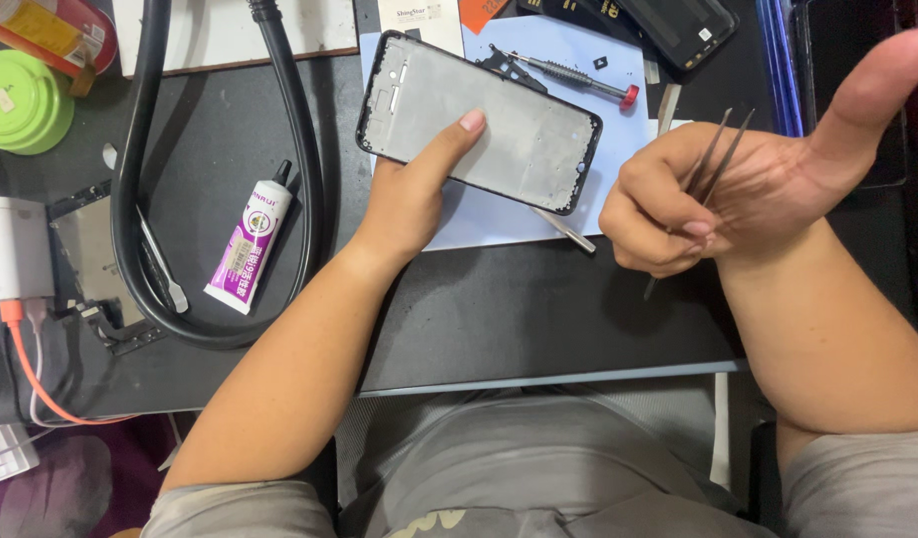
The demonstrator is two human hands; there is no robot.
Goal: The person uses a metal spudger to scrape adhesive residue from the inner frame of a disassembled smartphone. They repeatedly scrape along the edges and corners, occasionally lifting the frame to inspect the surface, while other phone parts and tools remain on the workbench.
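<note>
- Two bare hands work over a dark table [538,319].
- Left hand [404,204] grips a phone frame [479,120] from below, thumb pressed flat on its grey inner face, other fingers hidden beneath.
- Right hand [708,199] is curled shut around metal tweezers [713,164], thumb stuck out, just beside the frame's corner.
- Past the frame lies a red-capped screwdriver [568,75]; beyond the left wrist, a purple-and-white glue tube [248,239] inside a black hose [140,199] loop.

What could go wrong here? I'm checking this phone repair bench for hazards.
The left hand holds the phone frame by one edge, partly off the blue mat; it might slip or flex. The tweezers in the right hand point their sharp tips outward near the frame and could scratch it. The glue tube lies close to the left forearm and might get nudged.
</note>
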